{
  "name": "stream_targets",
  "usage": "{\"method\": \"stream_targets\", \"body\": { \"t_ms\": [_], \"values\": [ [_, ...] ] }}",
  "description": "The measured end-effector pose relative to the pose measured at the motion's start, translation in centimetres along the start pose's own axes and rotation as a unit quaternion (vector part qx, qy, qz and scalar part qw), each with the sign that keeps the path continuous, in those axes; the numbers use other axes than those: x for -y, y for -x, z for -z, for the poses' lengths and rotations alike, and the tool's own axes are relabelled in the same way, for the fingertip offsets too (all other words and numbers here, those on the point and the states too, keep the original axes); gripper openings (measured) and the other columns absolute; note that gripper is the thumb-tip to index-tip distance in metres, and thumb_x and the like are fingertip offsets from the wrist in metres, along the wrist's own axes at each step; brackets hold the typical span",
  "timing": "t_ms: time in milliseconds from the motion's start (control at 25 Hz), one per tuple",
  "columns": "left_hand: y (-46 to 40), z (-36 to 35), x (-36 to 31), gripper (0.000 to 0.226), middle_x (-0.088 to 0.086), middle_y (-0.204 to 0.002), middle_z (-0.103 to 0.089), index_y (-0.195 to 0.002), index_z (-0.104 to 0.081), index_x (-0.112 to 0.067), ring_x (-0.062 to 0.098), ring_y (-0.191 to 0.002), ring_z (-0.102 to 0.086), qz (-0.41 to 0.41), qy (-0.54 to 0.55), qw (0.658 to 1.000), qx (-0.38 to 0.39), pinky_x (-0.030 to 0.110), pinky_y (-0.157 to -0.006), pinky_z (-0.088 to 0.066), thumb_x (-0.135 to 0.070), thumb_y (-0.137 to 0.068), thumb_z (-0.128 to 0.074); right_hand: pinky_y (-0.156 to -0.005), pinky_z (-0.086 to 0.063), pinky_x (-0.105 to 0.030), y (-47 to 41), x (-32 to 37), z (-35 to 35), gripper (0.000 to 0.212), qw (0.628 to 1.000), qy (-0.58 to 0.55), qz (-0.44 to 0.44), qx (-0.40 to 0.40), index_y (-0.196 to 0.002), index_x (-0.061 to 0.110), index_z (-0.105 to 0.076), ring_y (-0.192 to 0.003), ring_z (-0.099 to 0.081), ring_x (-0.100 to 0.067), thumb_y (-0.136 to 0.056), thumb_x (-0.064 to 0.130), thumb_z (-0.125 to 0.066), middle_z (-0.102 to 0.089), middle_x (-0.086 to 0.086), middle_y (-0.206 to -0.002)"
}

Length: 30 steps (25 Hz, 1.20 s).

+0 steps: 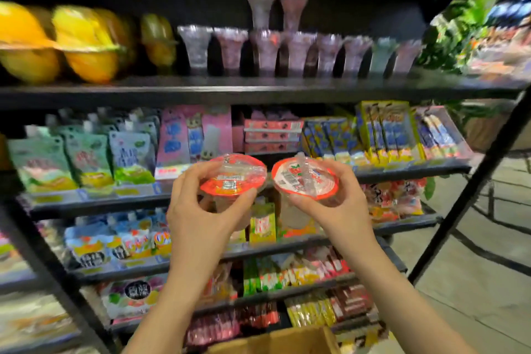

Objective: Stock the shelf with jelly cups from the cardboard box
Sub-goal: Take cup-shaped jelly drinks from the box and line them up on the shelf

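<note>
In front of shelving: dark tiered shelf unit (258, 89), packed with snack pouches, boxes and cups; view blurred, so labels unreadable.
Top tier: row of clear upside-down cups (287, 52) at centre, two more stacked above; yellow fruit tubs (57, 43) to the left.
Bottom edge: cardboard box (287, 342), only a corner in view, contents hidden.
Step in hand: carrying stage, judged from two cups lifted clear of the box and held in front of the middle tiers, not yet on any shelf.
Left jelly cup (233, 175): red-rimmed lid facing the camera, tilted, rim just beside the other cup's rim.
Right jelly cup (306, 178): red-rimmed lid with a wrapped spoon across it, tilted toward the viewer.
Left hand (201, 210): fingers curled over the far rim, thumb pressed on the near rim; closed round the cup.
Right hand (330, 201): thumb on the lid's near edge, fingers wrapped round the far side; likewise closed round its cup.
Next move, as a judgement: finding a free slot, likely among the matching cups, then setting each down level without toppling neighbours.
</note>
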<state>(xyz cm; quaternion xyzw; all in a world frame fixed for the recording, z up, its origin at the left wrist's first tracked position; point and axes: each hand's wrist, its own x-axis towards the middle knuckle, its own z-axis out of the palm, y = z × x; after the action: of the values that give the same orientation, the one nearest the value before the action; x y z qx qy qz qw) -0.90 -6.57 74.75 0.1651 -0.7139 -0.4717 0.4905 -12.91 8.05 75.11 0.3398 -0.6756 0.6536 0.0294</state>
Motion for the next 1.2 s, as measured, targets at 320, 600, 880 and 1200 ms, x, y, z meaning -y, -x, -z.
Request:
{"method": "stream_targets", "body": {
  "t_ms": [320,600,880,1200],
  "values": [
    [-6.3,0.7,-3.6,0.046,-0.005,-0.117,-0.055,-0.098,-0.055,-0.045,0.006,-0.107,-0.055,-0.050,-0.006,0.995,-0.083,0.036,-0.093,-0.049,-0.040,-0.059,-0.078,-0.074,-0.048,-0.009,-7.7,4.2,-1.4,0.056,0.993,-0.080,0.079,0.046,-0.111,0.031,-0.055,-0.095,-0.059,0.006,-0.063,0.023,-0.082,-0.059,0.019,-0.107],
    [-10.7,2.4,-5.8,0.046,-0.014,-0.114,-0.052,-0.098,-0.053,-0.047,0.005,-0.107,-0.052,-0.088,-0.066,0.986,-0.127,0.037,-0.089,-0.050,-0.047,-0.061,-0.080,-0.068,-0.045,-0.005,-13.0,6.7,-4.0,0.066,0.981,-0.106,0.136,0.083,-0.110,0.036,-0.054,-0.092,-0.056,0.013,-0.049,0.052,-0.074,-0.056,0.030,-0.102],
    [-17.8,4.1,-5.2,0.050,-0.006,-0.113,-0.059,-0.107,-0.054,-0.033,0.011,-0.106,-0.056,-0.090,-0.094,0.983,-0.128,0.038,-0.088,-0.052,-0.047,-0.064,-0.077,-0.064,-0.046,-0.004,-19.0,7.8,-8.1,0.058,0.982,-0.100,0.145,0.072,-0.103,0.042,-0.051,-0.089,-0.054,0.018,-0.051,0.056,-0.073,-0.054,0.024,-0.103],
    [-25.1,4.2,-1.1,0.056,-0.001,-0.115,-0.058,-0.113,-0.053,-0.024,0.014,-0.106,-0.055,-0.091,-0.161,0.979,-0.089,0.034,-0.087,-0.050,-0.043,-0.067,-0.079,-0.084,-0.047,-0.024,-24.2,4.9,-13.7,0.056,0.994,-0.053,0.087,0.029,-0.111,0.039,-0.047,-0.109,-0.052,-0.010,-0.065,0.041,-0.079,-0.054,0.012,-0.117]
  ]
}}
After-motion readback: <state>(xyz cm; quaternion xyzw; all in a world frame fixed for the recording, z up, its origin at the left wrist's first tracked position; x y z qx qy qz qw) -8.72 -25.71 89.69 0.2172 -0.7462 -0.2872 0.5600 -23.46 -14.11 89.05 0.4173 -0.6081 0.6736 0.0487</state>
